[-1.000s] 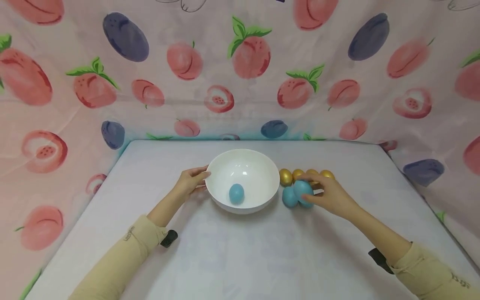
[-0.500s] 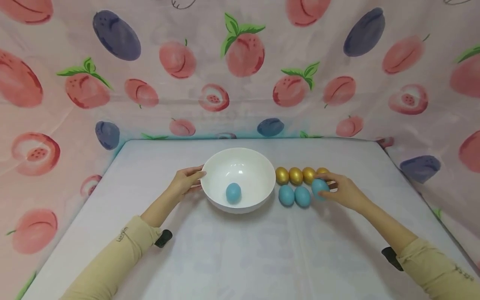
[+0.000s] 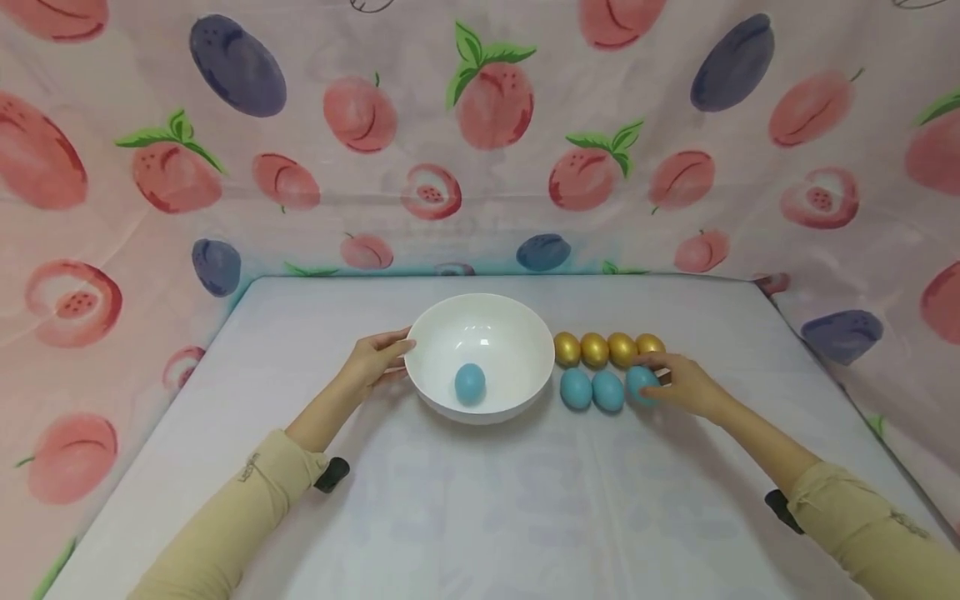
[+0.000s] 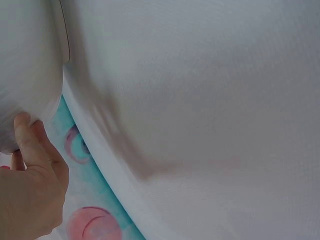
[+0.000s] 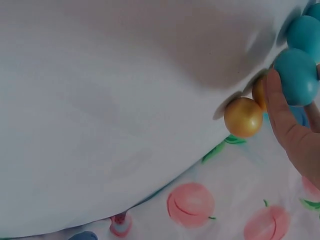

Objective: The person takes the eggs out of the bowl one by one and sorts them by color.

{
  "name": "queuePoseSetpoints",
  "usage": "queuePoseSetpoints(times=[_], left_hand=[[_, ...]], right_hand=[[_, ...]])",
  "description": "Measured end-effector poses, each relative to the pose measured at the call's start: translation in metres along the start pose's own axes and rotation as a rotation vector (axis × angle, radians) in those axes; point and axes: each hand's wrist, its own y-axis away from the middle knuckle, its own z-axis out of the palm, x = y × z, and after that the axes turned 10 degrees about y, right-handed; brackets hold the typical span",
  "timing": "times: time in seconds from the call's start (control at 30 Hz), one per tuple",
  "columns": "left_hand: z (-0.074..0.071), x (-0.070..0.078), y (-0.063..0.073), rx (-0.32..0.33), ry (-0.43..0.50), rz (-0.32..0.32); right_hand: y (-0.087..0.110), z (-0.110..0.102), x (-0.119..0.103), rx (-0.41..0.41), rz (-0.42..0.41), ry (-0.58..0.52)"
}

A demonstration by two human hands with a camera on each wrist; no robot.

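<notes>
A white bowl (image 3: 525,354) stands on the white-covered table, with one blue egg (image 3: 470,384) lying inside. My left hand (image 3: 371,362) grips the bowl's left side, thumb at the rim; in the left wrist view its fingertips (image 4: 22,120) press the bowl's outer wall. To the right, my right hand (image 3: 688,387) pinches another blue egg (image 3: 642,384) between thumb and fingers, at the right end of a short row. Two more blue eggs, a nearer one (image 3: 576,389) and its neighbour (image 3: 608,391), sit between that egg and the bowl.
Behind the blue eggs runs a row of several golden eggs (image 3: 595,350), its left end close to the bowl. A fruit-printed cloth (image 3: 480,225) hangs at the back and sides of the table (image 3: 480,508).
My right hand has carried its blue egg rightward from over the other blue eggs, then lowered it slightly beside them. My left hand keeps its grip on the bowl.
</notes>
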Motion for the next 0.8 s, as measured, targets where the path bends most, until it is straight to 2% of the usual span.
queuePoseSetpoints(times=[0.4,0.8], left_hand=[[-0.001,0.0,0.0,0.006,0.011,-0.021],[-0.003,0.0,0.0,-0.008,0.002,-0.03]], right_hand=[[-0.006,0.009,0.007,-0.107,0.081,-0.024],[-0.005,0.01,0.003,-0.145,0.095,-0.018]])
